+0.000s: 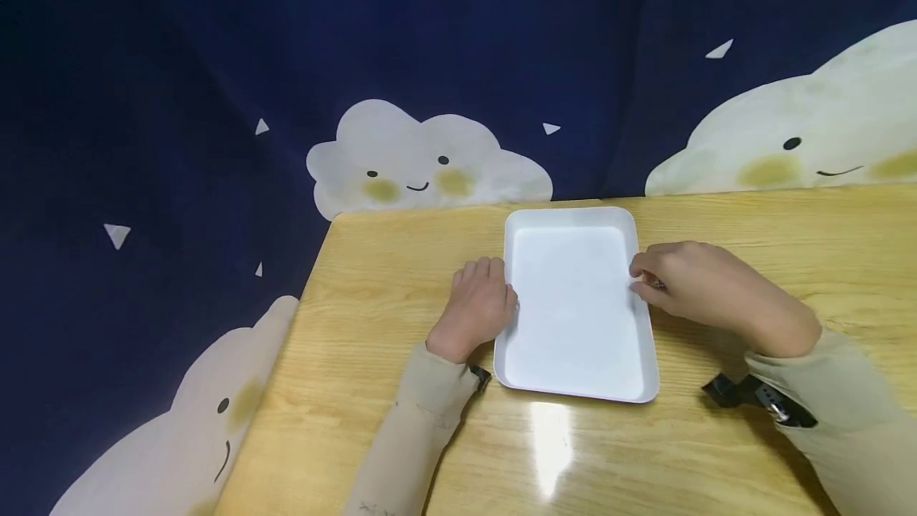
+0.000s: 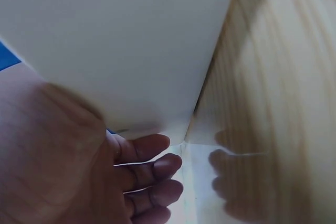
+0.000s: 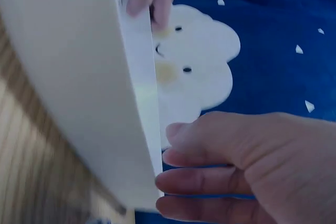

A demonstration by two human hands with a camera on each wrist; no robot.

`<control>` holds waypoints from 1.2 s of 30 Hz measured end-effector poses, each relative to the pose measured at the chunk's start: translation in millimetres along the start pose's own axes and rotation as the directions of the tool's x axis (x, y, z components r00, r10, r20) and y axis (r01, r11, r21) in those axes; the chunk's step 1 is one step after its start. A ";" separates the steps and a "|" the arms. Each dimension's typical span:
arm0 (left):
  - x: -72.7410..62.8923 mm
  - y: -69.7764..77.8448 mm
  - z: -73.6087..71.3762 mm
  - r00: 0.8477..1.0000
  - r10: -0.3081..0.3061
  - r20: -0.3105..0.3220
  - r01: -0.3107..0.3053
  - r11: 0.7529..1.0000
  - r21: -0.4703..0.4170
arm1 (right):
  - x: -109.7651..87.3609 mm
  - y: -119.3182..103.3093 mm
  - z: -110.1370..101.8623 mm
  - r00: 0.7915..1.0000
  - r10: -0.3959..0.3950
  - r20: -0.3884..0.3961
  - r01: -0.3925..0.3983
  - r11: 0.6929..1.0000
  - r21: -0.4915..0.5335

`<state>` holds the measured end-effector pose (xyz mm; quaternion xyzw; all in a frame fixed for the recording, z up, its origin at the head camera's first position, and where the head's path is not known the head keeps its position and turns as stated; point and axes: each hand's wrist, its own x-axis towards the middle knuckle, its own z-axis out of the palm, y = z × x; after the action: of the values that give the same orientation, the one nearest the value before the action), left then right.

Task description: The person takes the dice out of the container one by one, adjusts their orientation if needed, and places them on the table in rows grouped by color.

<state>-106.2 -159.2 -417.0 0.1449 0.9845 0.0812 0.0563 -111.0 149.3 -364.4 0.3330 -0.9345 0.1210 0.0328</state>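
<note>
A white rectangular tray (image 1: 573,377) with a low raised rim lies lengthwise on the wooden table, nothing inside it. At its left side my left hand (image 1: 478,301) holds the wall, thumb over the rim toward the inside. The left wrist view shows the other fingers (image 2: 167,166) bent along the outer side of the wall (image 2: 142,51). My right hand (image 1: 691,281) is at the right rim, thumb and forefinger tips apart and right at the edge. In the right wrist view its fingers (image 3: 194,181) reach loosely to the rim, not closed round it.
The wooden table (image 1: 380,277) extends to both sides of the tray. Behind it hangs a dark blue curtain (image 1: 430,46) with smiling clouds and white triangles, which also runs down past the table's left edge. Black straps (image 1: 759,400) are on both wrists.
</note>
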 end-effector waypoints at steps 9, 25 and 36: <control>1.8 3.4 -1.6 1.000 -0.005 0.004 0.005 1.000 0.010 | 26.9 -27.8 -4.3 0.998 -0.067 0.017 0.067 0.998 0.007; 1.1 2.7 0.6 1.000 -0.012 -0.009 0.012 0.999 0.031 | 73.9 -51.9 11.3 0.991 -0.127 0.039 0.125 0.991 0.053; 2.8 3.0 -0.7 1.000 -0.005 -0.006 0.005 0.999 0.040 | 89.1 -59.7 37.7 0.982 -0.162 0.097 0.148 0.979 0.139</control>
<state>-108.1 -155.7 -416.0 0.1435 0.9864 0.0616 0.0505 -141.8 40.5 -376.1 0.4125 -0.8961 0.1611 -0.0304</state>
